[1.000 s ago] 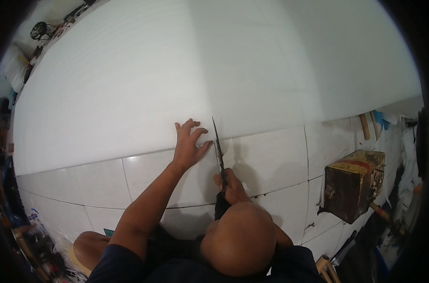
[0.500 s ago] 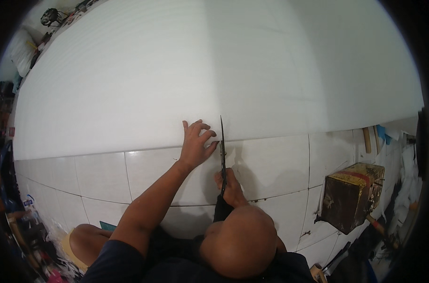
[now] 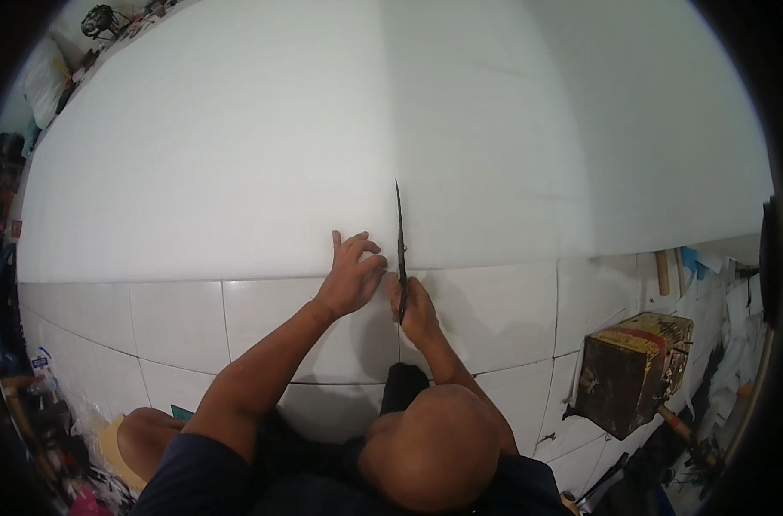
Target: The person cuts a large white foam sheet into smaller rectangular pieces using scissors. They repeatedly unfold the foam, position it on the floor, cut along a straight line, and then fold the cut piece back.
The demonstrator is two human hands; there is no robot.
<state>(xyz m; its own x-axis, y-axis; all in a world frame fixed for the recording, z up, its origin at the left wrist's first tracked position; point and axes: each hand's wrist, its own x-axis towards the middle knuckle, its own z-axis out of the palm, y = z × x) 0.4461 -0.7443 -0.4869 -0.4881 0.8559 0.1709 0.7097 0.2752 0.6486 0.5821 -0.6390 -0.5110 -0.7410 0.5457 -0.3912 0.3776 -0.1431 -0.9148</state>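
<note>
A wide white sheet of soft-looking material [image 3: 211, 146] lies over the pale tiled floor in front of me. At its near edge, my left hand [image 3: 353, 273] has thumb and forefinger brought together on the edge, the other fingers raised and bent. Just to its right, my right hand [image 3: 415, 311] is closed round the handles of long dark scissors [image 3: 400, 228]. Their blades point away from me, over the sheet, and look nearly together from above. Whether a cut runs through the material there cannot be made out.
To the right stands a worn brown and yellow box [image 3: 623, 378], a wooden-handled tool [image 3: 677, 423] beside it. White scraps [image 3: 740, 335] lie at the far right. Plastic wrap and clutter [image 3: 86, 430] line the left side. A small black fan [image 3: 101, 23] is at the far left.
My right hand has moved forward with the scissors, so the blades reach farther over the sheet. My left hand has stayed by the edge, its thumb and forefinger closer together.
</note>
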